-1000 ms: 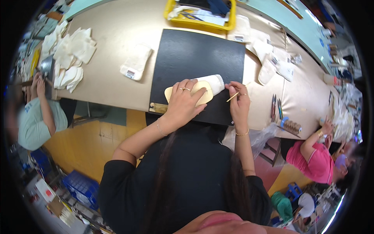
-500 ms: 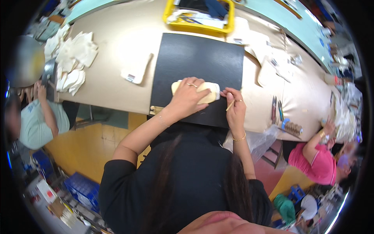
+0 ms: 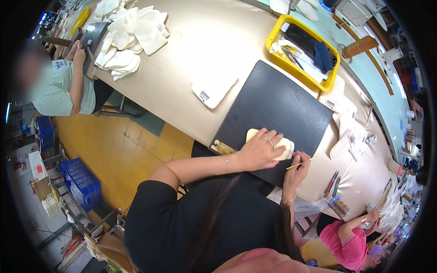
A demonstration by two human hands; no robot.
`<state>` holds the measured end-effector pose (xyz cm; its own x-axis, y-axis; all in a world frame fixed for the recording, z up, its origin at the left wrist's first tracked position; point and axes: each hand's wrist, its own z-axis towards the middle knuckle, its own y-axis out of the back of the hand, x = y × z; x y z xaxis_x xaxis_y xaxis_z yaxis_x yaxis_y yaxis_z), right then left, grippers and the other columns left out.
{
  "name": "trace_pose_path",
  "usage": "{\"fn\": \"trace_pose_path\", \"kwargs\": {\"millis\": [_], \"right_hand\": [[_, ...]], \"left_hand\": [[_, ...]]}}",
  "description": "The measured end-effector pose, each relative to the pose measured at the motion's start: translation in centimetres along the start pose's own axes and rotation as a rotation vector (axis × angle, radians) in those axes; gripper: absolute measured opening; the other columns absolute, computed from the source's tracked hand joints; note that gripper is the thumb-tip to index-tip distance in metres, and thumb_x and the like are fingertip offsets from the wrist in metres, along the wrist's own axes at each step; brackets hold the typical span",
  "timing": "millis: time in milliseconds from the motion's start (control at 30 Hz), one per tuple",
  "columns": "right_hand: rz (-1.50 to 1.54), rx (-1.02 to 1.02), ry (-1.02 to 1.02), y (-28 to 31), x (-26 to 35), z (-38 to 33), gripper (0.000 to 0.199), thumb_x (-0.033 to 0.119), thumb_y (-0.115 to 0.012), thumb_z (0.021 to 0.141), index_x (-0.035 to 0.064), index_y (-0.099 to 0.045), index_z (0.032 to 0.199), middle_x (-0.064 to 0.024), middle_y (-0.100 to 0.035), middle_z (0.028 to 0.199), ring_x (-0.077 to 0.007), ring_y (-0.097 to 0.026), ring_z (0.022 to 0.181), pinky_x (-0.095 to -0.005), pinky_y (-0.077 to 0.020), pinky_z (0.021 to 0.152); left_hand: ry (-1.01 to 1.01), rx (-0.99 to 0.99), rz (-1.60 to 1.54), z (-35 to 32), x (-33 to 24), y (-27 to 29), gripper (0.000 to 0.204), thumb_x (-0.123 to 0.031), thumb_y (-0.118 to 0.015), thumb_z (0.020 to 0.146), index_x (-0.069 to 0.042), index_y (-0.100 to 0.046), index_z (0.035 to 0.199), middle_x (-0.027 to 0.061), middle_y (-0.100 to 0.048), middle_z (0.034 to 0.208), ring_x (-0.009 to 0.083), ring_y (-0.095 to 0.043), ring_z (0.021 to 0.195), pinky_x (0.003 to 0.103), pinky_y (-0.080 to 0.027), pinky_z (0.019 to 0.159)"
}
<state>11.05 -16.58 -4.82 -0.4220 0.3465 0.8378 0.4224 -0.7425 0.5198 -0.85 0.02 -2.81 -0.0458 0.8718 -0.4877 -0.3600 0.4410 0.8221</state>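
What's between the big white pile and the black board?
In the head view, a white piece with a small label lies there on the table.

No writing is legible, even the label [image 3: 204, 96] on the white piece [image 3: 216, 88].

board [image 3: 291, 104]: plain black | template [image 3: 251, 134]: pale yellow | cloth end [image 3: 291, 149]: white | stick [image 3: 292, 167]: straw-tan | table cover [image 3: 205, 45]: beige | cloth pile [image 3: 136, 29]: cream | bin [image 3: 296, 70]: bright yellow — with navy cloth [image 3: 323, 57] | spool [image 3: 342, 209]: brown | crate [image 3: 81, 184]: blue | floor [image 3: 123, 136]: yellow | co-workers: mint top [image 3: 54, 86] — blue-printed — and pink top [image 3: 346, 241] | sleeve [image 3: 152, 200]: black
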Motion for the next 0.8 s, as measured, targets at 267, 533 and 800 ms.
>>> {"fn": "trace_pose_path", "kwargs": {"millis": [267, 533, 800], "right_hand": [[-0.057, 0.015, 0.000, 0.2, 0.5, 0.0, 0.010, 0.010, -0.056, 0.101, 0.0003, -0.061, 0.102, -0.0137, -0.060, 0.098, -0.0276, -0.057, 0.096, -0.0393, -0.0461, 0.087], [-0.122, 0.062, 0.056, 0.4, 0.7, 0.0, 0.009, 0.010, -0.057, 0.102, 0.0030, -0.058, 0.107, -0.0136, -0.058, 0.101, -0.0272, -0.056, 0.097, -0.0392, -0.0459, 0.087], [-0.082, 0.067, 0.046, 0.5, 0.7, 0.1, 0.016, 0.017, -0.055, 0.104, 0.0029, -0.057, 0.112, -0.0140, -0.062, 0.102, -0.0273, -0.057, 0.100, -0.0408, -0.0458, 0.090]], "left_hand": [[0.035, 0.113, -0.076, 0.4, 0.0, 0.8, 0.051, -0.036, -0.076, 0.080, -0.010, -0.063, 0.123, 0.0194, -0.057, 0.132, 0.0348, -0.053, 0.120, 0.048, -0.040, 0.103], [-0.001, 0.123, -0.097, 1.2, 0.5, 0.6, 0.049, -0.035, -0.077, 0.077, -0.008, -0.061, 0.114, 0.0179, -0.056, 0.126, 0.0319, -0.051, 0.117, 0.046, -0.040, 0.098], [0.051, 0.219, -0.165, 1.8, 0.5, 2.1, 0.055, -0.041, -0.078, 0.078, -0.011, -0.064, 0.123, 0.0199, -0.054, 0.136, 0.0371, -0.049, 0.126, 0.053, -0.035, 0.105]]}}
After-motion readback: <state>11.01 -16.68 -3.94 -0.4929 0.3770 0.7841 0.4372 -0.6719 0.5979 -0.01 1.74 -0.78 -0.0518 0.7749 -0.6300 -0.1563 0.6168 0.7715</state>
